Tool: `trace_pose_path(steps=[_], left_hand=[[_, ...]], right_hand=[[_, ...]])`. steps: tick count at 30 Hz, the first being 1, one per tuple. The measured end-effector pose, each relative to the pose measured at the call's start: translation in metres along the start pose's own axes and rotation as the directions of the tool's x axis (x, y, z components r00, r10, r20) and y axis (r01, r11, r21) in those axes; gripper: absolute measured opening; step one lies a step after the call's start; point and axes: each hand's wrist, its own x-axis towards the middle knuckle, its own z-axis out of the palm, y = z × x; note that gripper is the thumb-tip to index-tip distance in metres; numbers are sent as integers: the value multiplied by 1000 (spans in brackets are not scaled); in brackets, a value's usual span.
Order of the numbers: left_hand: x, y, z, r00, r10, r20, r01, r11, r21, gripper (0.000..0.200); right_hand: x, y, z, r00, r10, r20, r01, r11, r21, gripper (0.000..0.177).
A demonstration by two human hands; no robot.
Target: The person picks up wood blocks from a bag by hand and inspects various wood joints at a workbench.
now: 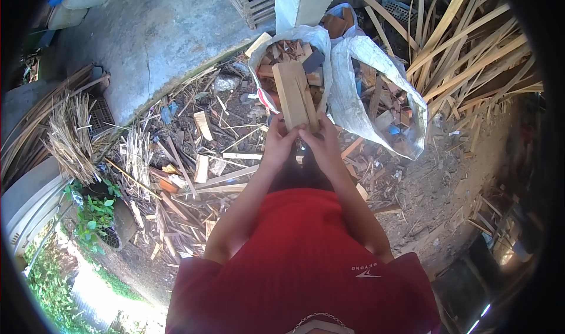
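Note:
A pale wooden block (291, 93) with a split along its right side is held out in front of me, over the near edge of an open white sack (323, 37). Around its lower left end my left hand (279, 143) is closed, thumb on top. On the lower right end my right hand (321, 143) grips the same block, its thumb close to the other one. Inside the sack, wood scraps (287, 50) show around the block, which hides part of them.
A second white sack (347, 107) of wood scraps stands to the right. Long wooden strips (459, 46) pile up behind it. Scattered offcuts (201, 168) cover the ground at left, beside a concrete slab (159, 40). A pillar (303, 4) rises behind the sacks.

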Motion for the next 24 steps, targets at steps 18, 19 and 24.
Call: trace_pose_path(steps=[18,19,24], left_hand=[[-18,37,8,977,23,213,3,993,-121,64],[-18,39,12,978,5,208,11,997,-75,66],[-29,36,40,982,-29,184,73,968,-239,67]], right_hand=[[-19,-67,9,995,83,-51,-51,891,451,46],[-19,-67,9,996,56,-75,-17,899,438,45],[-20,-80,4,945,-266,-192,222,949,-224,42]])
